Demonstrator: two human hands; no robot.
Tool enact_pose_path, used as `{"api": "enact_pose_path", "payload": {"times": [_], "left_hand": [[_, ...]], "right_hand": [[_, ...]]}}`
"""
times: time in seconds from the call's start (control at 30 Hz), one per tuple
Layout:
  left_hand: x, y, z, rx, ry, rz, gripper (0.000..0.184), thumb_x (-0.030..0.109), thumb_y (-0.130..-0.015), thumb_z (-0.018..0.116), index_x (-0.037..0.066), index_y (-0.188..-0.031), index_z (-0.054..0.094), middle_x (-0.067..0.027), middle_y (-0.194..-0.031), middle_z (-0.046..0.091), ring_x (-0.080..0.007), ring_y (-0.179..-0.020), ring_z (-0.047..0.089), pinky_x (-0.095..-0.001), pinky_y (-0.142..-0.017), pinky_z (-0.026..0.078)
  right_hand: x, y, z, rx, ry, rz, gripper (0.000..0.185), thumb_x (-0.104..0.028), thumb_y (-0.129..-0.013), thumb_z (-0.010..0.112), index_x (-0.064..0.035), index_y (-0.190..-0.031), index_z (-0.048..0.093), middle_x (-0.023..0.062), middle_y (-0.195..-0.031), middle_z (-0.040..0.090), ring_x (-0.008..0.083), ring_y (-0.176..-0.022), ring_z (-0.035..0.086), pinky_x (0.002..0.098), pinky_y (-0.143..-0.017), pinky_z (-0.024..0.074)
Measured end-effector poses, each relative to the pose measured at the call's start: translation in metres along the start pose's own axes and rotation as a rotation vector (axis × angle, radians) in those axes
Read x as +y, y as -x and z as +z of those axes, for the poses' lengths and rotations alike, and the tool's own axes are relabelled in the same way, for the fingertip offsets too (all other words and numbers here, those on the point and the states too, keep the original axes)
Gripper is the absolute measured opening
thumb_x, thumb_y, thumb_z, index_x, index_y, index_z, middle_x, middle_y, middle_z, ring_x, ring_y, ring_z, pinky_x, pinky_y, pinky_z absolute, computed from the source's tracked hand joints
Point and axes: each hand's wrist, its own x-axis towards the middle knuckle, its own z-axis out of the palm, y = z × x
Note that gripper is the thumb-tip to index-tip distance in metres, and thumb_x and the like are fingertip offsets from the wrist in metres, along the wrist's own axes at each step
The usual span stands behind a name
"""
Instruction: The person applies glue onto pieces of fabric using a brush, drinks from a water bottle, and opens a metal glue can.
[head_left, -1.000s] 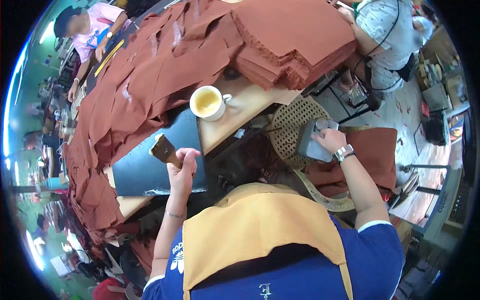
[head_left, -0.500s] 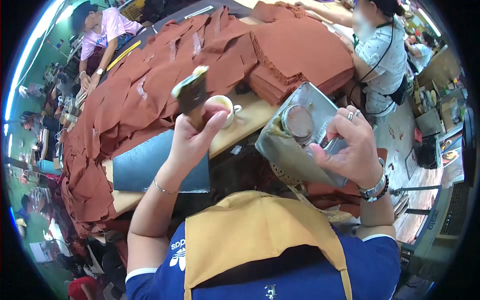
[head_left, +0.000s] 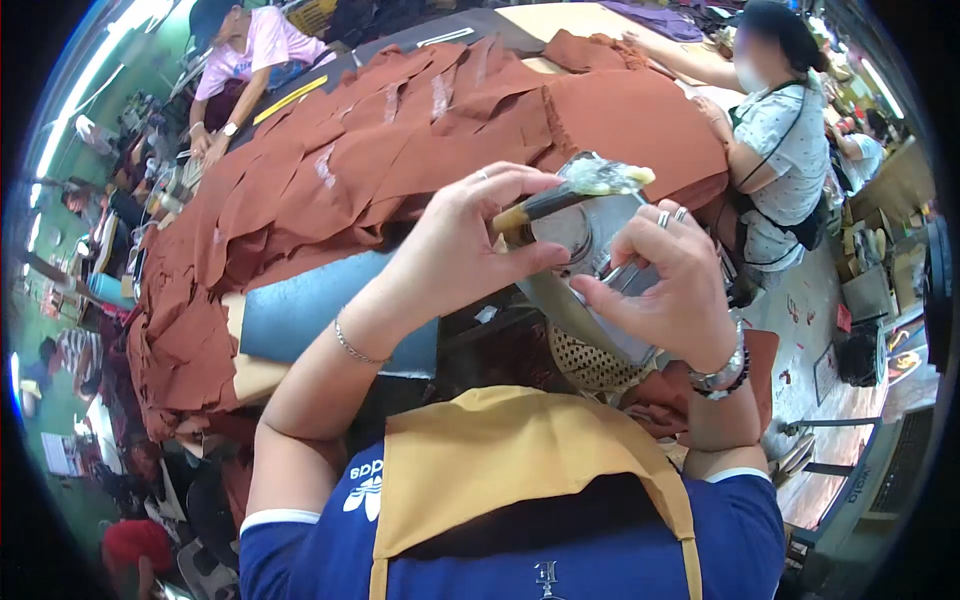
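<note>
My left hand [head_left: 465, 235] is closed around a flat brush [head_left: 560, 200], thumb below and fingers above its wooden handle. Pale, wet-looking paste coats the bristles, which point right over the top of a rectangular metal can [head_left: 560, 305]. My right hand [head_left: 665, 285] grips that can near its top, which has a round opening, partly hidden by the brush and my fingers. The can is tilted. Whether the bristles touch it, I cannot tell.
Overlapping rust-brown sheets [head_left: 380, 170] cover much of the table, beside a thick stack [head_left: 640, 120] of them. A blue-grey board [head_left: 310, 310] lies at the near edge. A woven basket [head_left: 590, 360] sits below the can. Co-workers stand at far left and right.
My left hand has moved right, bringing the brush from upright over the sheets to nearly level above the can. The white cup on the table is now out of sight.
</note>
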Motion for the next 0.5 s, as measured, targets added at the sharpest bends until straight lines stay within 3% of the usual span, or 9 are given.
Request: {"api": "enact_pose_path", "payload": {"times": [0.07, 0.2, 0.23, 0.27, 0.33, 0.37, 0.4, 0.5], "left_hand": [[0.013, 0.007, -0.011, 0.009, -0.106, -0.045, 0.051, 0.013, -0.078, 0.085, -0.001, -0.121, 0.064, -0.0101, -0.113, 0.066, -0.0140, -0.095, 0.064, -0.0276, -0.082, 0.054], [0.025, 0.039, -0.043, 0.103, 0.150, -0.119, 0.053, 0.005, -0.076, 0.085, -0.003, -0.123, 0.062, -0.0079, -0.117, 0.067, -0.0129, -0.101, 0.064, -0.0287, -0.090, 0.053], [0.032, 0.048, -0.053, 0.148, 0.105, -0.140, 0.054, 0.003, -0.076, 0.085, -0.004, -0.124, 0.062, -0.0084, -0.119, 0.066, -0.0142, -0.104, 0.064, -0.0301, -0.093, 0.052], [0.040, 0.059, -0.064, 0.187, 0.059, -0.158, 0.055, 0.001, -0.076, 0.084, -0.005, -0.125, 0.061, -0.0090, -0.121, 0.066, -0.0154, -0.107, 0.064, -0.0314, -0.096, 0.051], [0.048, 0.082, -0.086, 0.275, -0.083, -0.241, 0.058, 0.003, -0.077, 0.084, -0.007, -0.127, 0.059, -0.0115, -0.124, 0.064, -0.0185, -0.111, 0.063, -0.0340, -0.100, 0.050], [0.045, 0.096, -0.099, 0.320, -0.133, -0.236, 0.058, 0.003, -0.077, 0.084, -0.007, -0.129, 0.058, -0.0121, -0.124, 0.064, -0.0191, -0.111, 0.062, -0.0334, -0.099, 0.050], [0.038, 0.110, -0.111, 0.364, -0.176, -0.231, 0.059, 0.002, -0.077, 0.083, -0.006, -0.130, 0.057, -0.0127, -0.125, 0.064, -0.0197, -0.112, 0.062, -0.0329, -0.099, 0.050], [0.022, 0.144, -0.131, 0.520, -0.250, -0.423, 0.057, 0.000, -0.079, 0.079, -0.006, -0.131, 0.056, -0.0134, -0.126, 0.062, -0.0173, -0.109, 0.061, -0.0303, -0.097, 0.049]], "right_hand": [[-0.007, -0.009, -0.004, -0.032, -0.082, -0.018, 0.033, -0.024, -0.071, 0.084, -0.0090, -0.072, 0.056, 0.0048, -0.066, 0.055, 0.0259, -0.066, 0.055, 0.0355, -0.066, 0.0458], [-0.022, -0.033, 0.008, -0.133, -0.250, -0.120, 0.039, -0.035, -0.072, 0.085, -0.0082, -0.075, 0.057, 0.0072, -0.068, 0.058, 0.0280, -0.068, 0.058, 0.0387, -0.070, 0.0467], [-0.028, -0.040, 0.020, -0.063, -0.293, -0.168, 0.041, -0.038, -0.072, 0.084, -0.0081, -0.076, 0.058, 0.0091, -0.069, 0.059, 0.0299, -0.069, 0.059, 0.0408, -0.071, 0.0469], [-0.031, -0.046, 0.034, -0.029, -0.335, -0.239, 0.043, -0.038, -0.068, 0.089, -0.0095, -0.077, 0.058, 0.0060, -0.071, 0.057, 0.0252, -0.069, 0.057, 0.0365, -0.067, 0.0458], [-0.043, -0.060, 0.070, 0.024, -0.526, -0.322, 0.039, -0.036, -0.072, 0.085, -0.0103, -0.075, 0.057, 0.0061, -0.073, 0.060, 0.0285, -0.074, 0.062, 0.0398, -0.073, 0.0473], [-0.052, -0.065, 0.085, -0.008, -0.545, -0.304, 0.038, -0.037, -0.072, 0.085, -0.0107, -0.075, 0.057, 0.0066, -0.073, 0.061, 0.0290, -0.075, 0.062, 0.0412, -0.075, 0.0482], [-0.058, -0.070, 0.105, 0.123, -0.558, -0.366, 0.038, -0.038, -0.071, 0.084, -0.0107, -0.075, 0.058, 0.0078, -0.073, 0.061, 0.0303, -0.076, 0.063, 0.0428, -0.076, 0.0493], [-0.074, -0.088, 0.146, -0.016, -0.348, -0.396, 0.040, -0.046, -0.071, 0.080, -0.0112, -0.078, 0.063, 0.0086, -0.076, 0.064, 0.0303, -0.082, 0.065, 0.0450, -0.074, 0.0502]]}}
